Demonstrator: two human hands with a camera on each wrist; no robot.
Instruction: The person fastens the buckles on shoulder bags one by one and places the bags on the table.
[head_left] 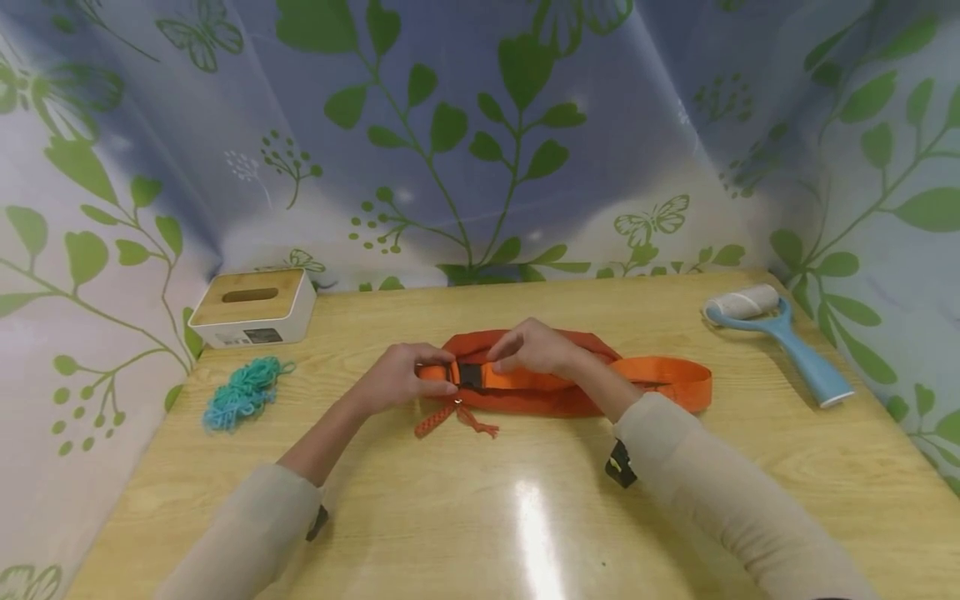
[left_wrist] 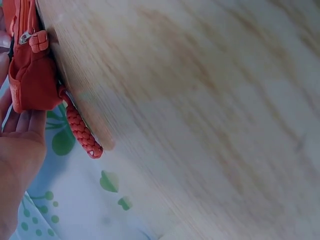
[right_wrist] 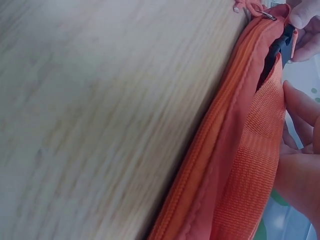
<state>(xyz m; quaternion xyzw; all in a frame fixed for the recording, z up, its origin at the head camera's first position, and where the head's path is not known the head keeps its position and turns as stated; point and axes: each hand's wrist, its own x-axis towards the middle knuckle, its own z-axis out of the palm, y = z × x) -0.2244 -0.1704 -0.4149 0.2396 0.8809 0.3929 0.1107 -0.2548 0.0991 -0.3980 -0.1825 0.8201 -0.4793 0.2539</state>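
Observation:
An orange-red waist bag [head_left: 555,405] lies on the table, its bright orange strap [head_left: 517,380] running across the top and looping out at the right end. A black buckle [head_left: 471,376] joins the strap near the bag's left end. My left hand [head_left: 397,375] grips that end beside the buckle, thumb below and fingers above. Just right of the buckle, my right hand [head_left: 536,348] pinches the strap with thumb and fingers. A braided zipper pull [left_wrist: 82,131] hangs from the bag's zipper [right_wrist: 200,140] below the left hand.
A white tissue box [head_left: 255,308] with a wooden lid stands at the back left. In front of it lies a bundle of teal yarn [head_left: 246,392]. At the right is a blue-handled lint roller [head_left: 798,346]. Leaf-patterned curtains [head_left: 465,167] surround the wooden table [head_left: 420,517].

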